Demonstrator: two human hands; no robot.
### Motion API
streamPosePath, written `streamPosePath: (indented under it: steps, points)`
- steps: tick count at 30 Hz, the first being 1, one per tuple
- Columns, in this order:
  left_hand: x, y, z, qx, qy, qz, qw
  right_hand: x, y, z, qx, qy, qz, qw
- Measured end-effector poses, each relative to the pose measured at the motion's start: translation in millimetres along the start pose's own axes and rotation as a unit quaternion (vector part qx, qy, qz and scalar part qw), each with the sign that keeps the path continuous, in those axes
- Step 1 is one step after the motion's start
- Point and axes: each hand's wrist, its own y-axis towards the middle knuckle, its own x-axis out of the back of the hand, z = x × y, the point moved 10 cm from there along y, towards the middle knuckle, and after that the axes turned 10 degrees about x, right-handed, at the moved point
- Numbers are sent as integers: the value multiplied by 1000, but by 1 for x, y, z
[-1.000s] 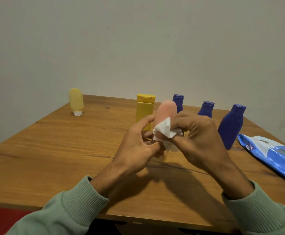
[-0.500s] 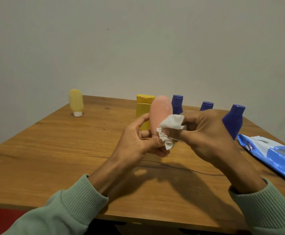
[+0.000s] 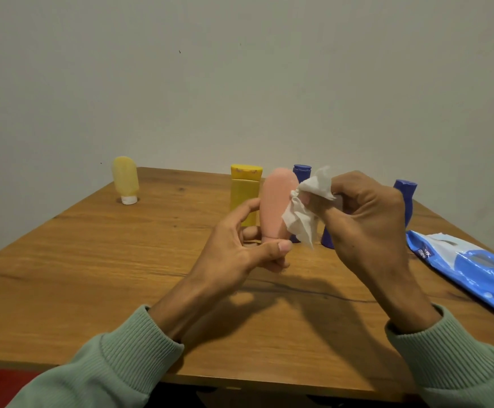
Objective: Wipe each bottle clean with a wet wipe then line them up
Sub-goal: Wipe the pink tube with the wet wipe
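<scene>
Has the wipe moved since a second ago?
Yes. The wet wipe rose and shifted right along the pink bottle; its top now reaches cap height of the yellow bottle.

We see a wooden table point(image 3: 122, 275) with a brown grained top. At its far left corner a pale yellow bottle point(image 3: 125, 179) stands inverted on its white cap, well apart from the rest. Near the far middle a yellow bottle point(image 3: 244, 198) stands upright, flat cap on top. To its right we count three upright bottles, all partly hidden: the far blue bottle point(image 3: 301, 171), the middle blue bottle point(image 3: 327, 241) and the right blue bottle point(image 3: 405, 195). A blue wipes packet point(image 3: 469, 272) lies flat at the right side.
</scene>
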Motion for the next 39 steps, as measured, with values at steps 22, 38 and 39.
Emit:
streamPosePath:
  steps: [22, 38, 39]
  points:
    - [-5, -2, -1, -3, 0, 12, 1000, -25, -9, 14, 47, -4, 85, 995]
    - [-7, -3, 0, 4, -19, 23, 1000, -31, -4, 13, 28, -14, 142, 989]
    - [-5, -3, 1, 5, -25, 20, 999, -34, -5, 11, 15, -6, 162, 987]
